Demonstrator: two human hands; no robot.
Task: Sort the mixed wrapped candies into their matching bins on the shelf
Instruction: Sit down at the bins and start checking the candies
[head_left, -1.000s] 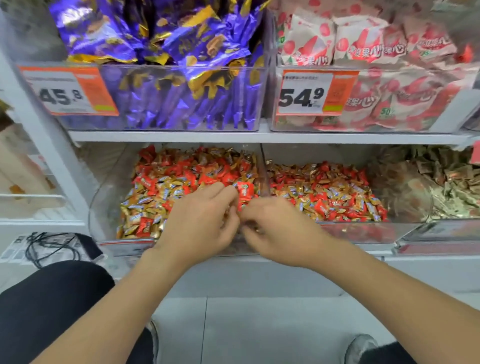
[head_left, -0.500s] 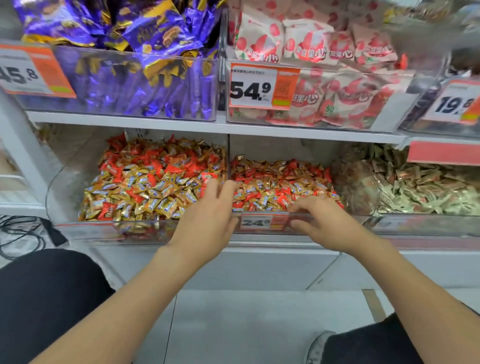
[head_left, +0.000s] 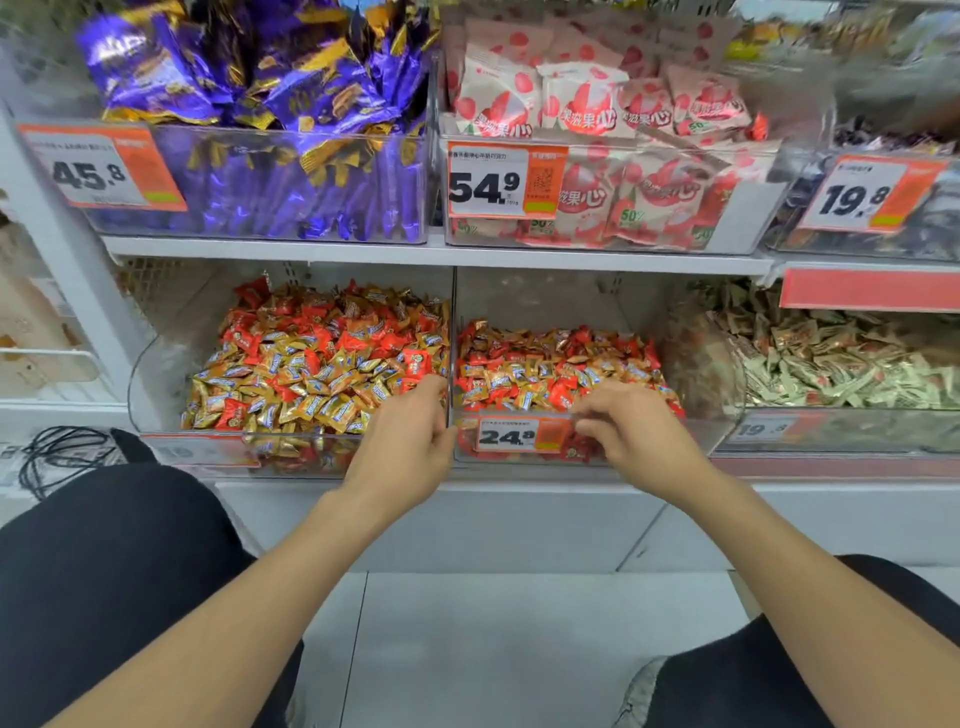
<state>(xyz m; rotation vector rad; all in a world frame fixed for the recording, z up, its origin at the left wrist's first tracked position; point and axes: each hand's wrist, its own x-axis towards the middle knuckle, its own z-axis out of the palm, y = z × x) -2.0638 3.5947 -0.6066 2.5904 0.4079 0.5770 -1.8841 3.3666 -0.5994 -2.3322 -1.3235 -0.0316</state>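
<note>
Two clear bins on the lower shelf hold mixed red and gold wrapped candies: the left bin (head_left: 156, 374) with its heap (head_left: 311, 364), and the middle bin (head_left: 545, 296) with a lower heap (head_left: 545, 369). My left hand (head_left: 405, 441) is at the left bin's front right corner, beside the divider. Its fingers curl inward, and what they hold is hidden. My right hand (head_left: 634, 431) has its fingers curled over the middle bin's front rim, just right of the 24.8 price tag (head_left: 506, 435).
A third lower bin (head_left: 831, 364) holds pale beige-green candies. On the upper shelf stand bins of purple packs (head_left: 260, 171) and white-and-red packs (head_left: 597, 171). A black cable (head_left: 62, 457) lies at the left. My knees in black trousers (head_left: 104, 571) are close below.
My hands were together over the left bin and have since parted. The right hand moved to the middle bin's front rim, and the left drew back to the divider corner.
</note>
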